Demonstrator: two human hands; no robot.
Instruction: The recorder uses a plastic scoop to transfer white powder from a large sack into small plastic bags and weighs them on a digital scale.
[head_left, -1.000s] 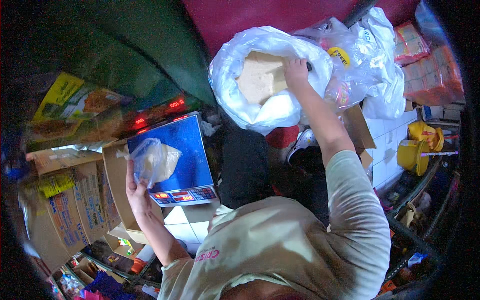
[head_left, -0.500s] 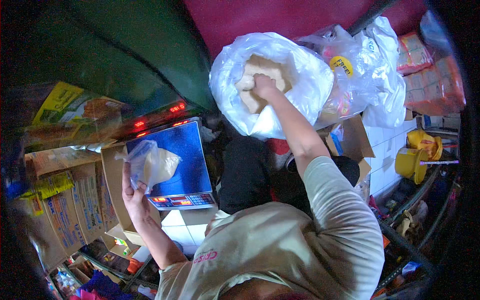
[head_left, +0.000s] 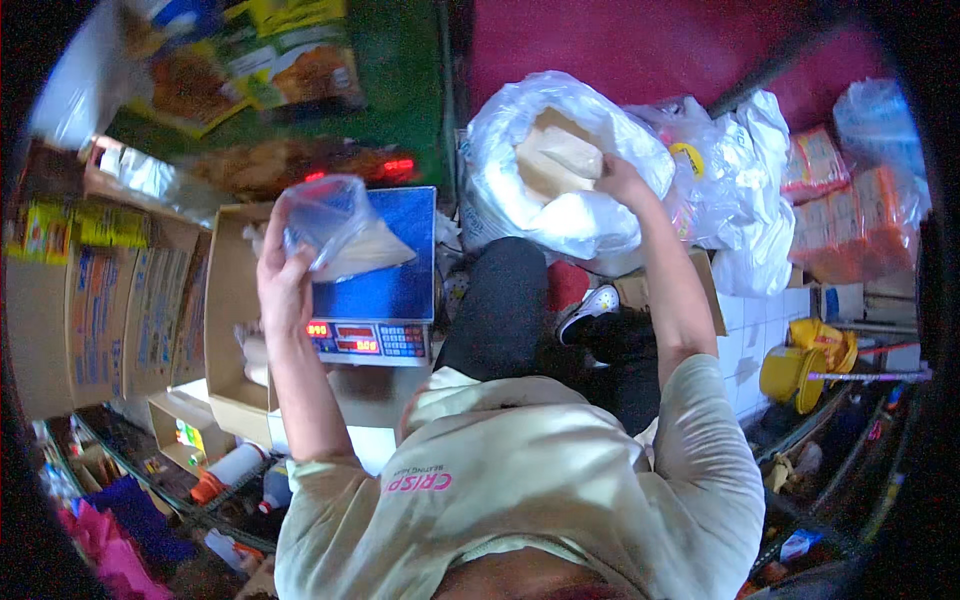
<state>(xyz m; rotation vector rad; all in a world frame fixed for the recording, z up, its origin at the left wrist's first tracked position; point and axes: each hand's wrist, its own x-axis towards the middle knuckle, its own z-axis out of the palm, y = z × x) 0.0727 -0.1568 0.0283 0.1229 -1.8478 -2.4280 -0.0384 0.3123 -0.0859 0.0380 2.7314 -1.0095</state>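
My left hand (head_left: pixel 284 265) grips the open top of a clear plastic bag (head_left: pixel 335 220). Pale powder fills the bag's lower part, which rests tilted on the blue plate of a digital scale (head_left: pixel 410 275). Over on the right, my right hand (head_left: pixel 622 180) is at the mouth of a big white plastic sack (head_left: pixel 500 205). It closes on one end of a whitish scoop (head_left: pixel 568 158), apparently heaped with powder; its handle is hidden by my fingers. More of the cream-coloured powder (head_left: pixel 540 185) shows inside the sack around the scoop.
An open cardboard box (head_left: pixel 238 385) stands left of the scale, with more cartons (head_left: pixel 150 310) beyond it. Clear and white bags (head_left: pixel 755 190) and orange packs (head_left: pixel 860 225) crowd the sack's right side. A yellow tub (head_left: pixel 790 378) sits farther right, near dark racks.
My left hand has raised the bag's top and pulled it more upright. My right hand has moved from deep inside the sack to its right rim, bringing up the scoop. The view has shifted.
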